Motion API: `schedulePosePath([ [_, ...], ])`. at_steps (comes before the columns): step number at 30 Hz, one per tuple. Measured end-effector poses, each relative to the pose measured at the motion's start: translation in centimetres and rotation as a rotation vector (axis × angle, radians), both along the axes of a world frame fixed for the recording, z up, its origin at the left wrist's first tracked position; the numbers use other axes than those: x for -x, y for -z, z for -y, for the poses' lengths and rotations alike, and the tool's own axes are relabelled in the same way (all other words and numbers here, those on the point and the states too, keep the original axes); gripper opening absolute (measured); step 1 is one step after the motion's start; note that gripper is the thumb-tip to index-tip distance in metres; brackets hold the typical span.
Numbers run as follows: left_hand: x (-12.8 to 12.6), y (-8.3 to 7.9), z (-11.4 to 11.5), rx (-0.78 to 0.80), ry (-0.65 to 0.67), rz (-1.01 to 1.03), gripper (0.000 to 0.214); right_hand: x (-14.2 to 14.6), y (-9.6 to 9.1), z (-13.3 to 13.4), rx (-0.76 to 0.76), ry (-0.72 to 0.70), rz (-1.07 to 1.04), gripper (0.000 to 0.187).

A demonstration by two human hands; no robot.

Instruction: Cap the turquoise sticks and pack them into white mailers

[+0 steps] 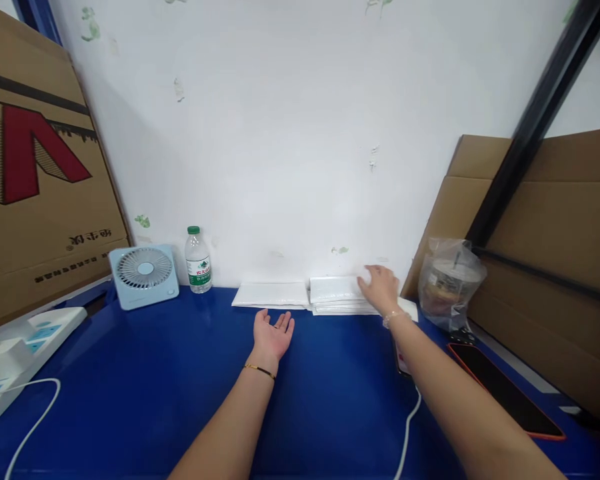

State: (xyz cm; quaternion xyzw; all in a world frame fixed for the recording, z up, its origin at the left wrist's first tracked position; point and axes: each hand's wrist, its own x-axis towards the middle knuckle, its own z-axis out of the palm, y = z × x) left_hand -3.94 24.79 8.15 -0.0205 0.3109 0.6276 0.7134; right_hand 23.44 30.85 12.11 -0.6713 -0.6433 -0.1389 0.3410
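My left hand lies palm up just in front of a small stack of flat white sheets or packets, its fingers loosely spread and nothing in the palm. Against the wall to the right is a thicker stack of similar white pieces, some with a shiny surface. Over the right end of that stack is my right hand, fingers bent and thumb apart, with no held thing visible. Whether its fingertips touch the top piece is unclear. Beneath my right forearm a phone with a white cable is partly hidden.
On the blue table stand a light blue fan and a water bottle. A white power strip lies at left. To the right are a bagged drink cup and a dark phone. Cardboard flanks the table.
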Motion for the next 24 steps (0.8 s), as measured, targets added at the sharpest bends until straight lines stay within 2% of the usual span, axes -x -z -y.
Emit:
schedulePosePath([
  [2, -0.1, -0.1, 0.0, 0.009, -0.005, -0.004, 0.069, 3.6, 0.7, -0.2, 0.086, -0.387, 0.172, 0.045],
  [4, -0.1, -0.2, 0.1, 0.014, -0.012, -0.008, 0.068, 7.6, 1.6, -0.5, 0.176, -0.582, 0.293, 0.051],
  [5, 0.0, -0.2, 0.1, 0.014, -0.013, -0.008, 0.067, 9.4, 2.0, -0.7, 0.195, -0.61, 0.335, 0.054],
  [7, 0.3, -0.1, 0.1, 0.016, -0.007, 0.001, 0.065, 12.2, 2.5, -1.0, 0.204, -0.606, 0.378, 0.039],
  [9, 0.6, 0.1, 0.0, 0.016, -0.001, 0.012, 0.063, 13.7, 2.5, -1.1, 0.175, -0.581, 0.351, 0.024],
  [10, 0.7, 0.2, 0.0, 0.015, 0.003, 0.017, 0.062, 13.9, 2.3, -1.0, 0.138, -0.578, 0.29, 0.023],
  [12, 0.7, 0.3, -0.1, 0.003, 0.02, 0.029, 0.061, 13.7, 1.6, -0.4, 0.027, -0.572, 0.063, 0.026],
  [15, 0.3, 0.1, 0.0, -0.038, 0.074, 0.067, 0.053, 12.5, 0.6, 1.7, -0.118, -0.522, -0.393, 0.028],
  [18, -0.6, -0.9, 0.9, -0.175, 0.107, 0.133, 0.039, 11.2, 0.0, 4.4, -0.149, -0.507, -0.823, 0.032],
  [20, -1.1, -2.1, 2.0, -0.346, 0.064, 0.159, 0.031, 10.6, 0.1, 6.0, -0.086, -0.524, -1.145, 0.034],
  [24, -2.1, -4.6, 3.8, -0.622, -0.101, 0.094, 0.028, 10.5, 1.4, 8.1, 0.301, -0.573, -1.857, 0.021],
])
